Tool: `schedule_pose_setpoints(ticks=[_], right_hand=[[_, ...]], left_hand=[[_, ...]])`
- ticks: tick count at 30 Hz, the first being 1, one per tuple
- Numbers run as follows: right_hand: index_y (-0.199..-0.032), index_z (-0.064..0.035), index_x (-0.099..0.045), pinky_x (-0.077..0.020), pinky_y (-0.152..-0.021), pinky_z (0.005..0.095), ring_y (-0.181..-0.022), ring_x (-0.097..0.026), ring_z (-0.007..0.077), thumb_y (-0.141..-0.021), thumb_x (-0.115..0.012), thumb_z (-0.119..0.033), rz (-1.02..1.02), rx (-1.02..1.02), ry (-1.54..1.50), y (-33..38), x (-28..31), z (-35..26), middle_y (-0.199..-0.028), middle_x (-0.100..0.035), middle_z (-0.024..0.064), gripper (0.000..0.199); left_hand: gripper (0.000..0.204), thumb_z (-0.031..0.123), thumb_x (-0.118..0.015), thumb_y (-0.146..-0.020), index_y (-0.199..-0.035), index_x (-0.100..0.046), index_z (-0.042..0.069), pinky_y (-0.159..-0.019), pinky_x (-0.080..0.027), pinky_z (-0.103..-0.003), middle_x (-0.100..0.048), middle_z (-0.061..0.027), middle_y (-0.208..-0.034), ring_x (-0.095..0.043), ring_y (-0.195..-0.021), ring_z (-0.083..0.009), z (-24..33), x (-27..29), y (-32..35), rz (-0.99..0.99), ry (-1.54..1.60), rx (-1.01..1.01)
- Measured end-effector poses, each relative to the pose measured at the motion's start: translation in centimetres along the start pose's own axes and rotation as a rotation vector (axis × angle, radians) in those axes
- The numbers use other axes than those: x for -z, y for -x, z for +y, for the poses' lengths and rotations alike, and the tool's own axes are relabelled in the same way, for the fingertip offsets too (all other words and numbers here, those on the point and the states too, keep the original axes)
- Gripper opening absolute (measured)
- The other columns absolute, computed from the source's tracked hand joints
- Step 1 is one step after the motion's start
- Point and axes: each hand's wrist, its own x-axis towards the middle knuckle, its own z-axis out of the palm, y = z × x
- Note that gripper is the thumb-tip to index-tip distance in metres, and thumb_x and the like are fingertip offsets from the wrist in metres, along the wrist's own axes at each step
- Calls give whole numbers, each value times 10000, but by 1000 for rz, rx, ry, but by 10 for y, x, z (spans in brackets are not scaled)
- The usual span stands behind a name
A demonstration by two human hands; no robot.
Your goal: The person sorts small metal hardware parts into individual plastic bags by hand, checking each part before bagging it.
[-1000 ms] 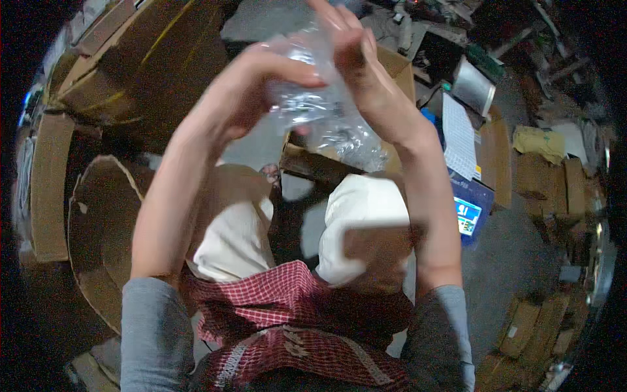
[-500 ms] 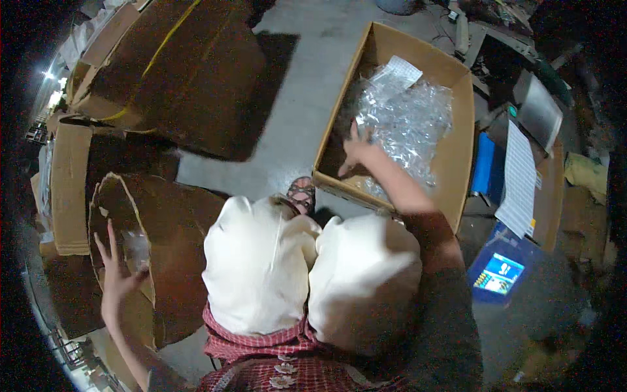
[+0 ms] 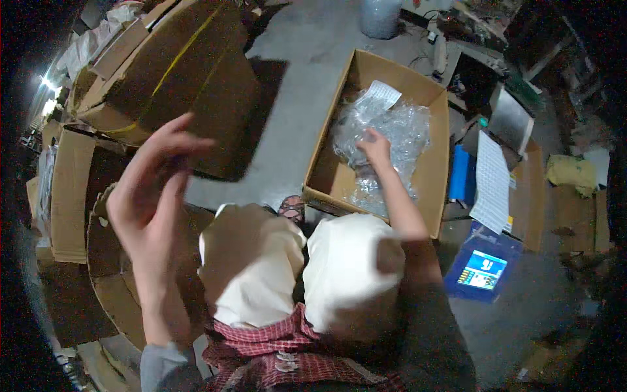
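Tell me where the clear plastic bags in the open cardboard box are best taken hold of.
Probably at the top of the heap of clear plastic bags, coming straight down through the open top, as the right hand does. The cardboard box walls close off every side, and the crumpled film stands up in folds that fingers could pinch. The left hand is raised, empty, away from the box.

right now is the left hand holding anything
No, the left hand is raised in the air, open and empty, while the right hand reaches onto the clear plastic bags in the cardboard box.

Grey concrete floor (image 3: 294, 124), dim, cluttered with cardboard (image 3: 189, 78).
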Motion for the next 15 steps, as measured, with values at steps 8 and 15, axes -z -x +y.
schedule_pose_setpoints(ticks=[8, 15], right_hand=[[-1197, -16, -577, -505, -788, 342, -907, -614, 208, -646, -681, 7, 260, -205, -1046, 24, 169, -133, -1024, -641, 75, 561], [-1075, -53, -613, -520, -809, 343, -909, -627, 191, -672, -677, 11, 269, -38, -1047, 62, 222, -219, -1007, -651, 59, 413]], left_hand=[[171, 57, -611, -849, -974, -689, -30, -861, -460, -269, -693, -81, -937, -610, -928, -124, -21, -78, -78, -518, 308, 197], [429, 315, -691, -872, -1181, -587, 37, -812, -498, -357, -627, -34, -1054, -593, -931, -160, -16, -135, -112, -629, 685, 482]])
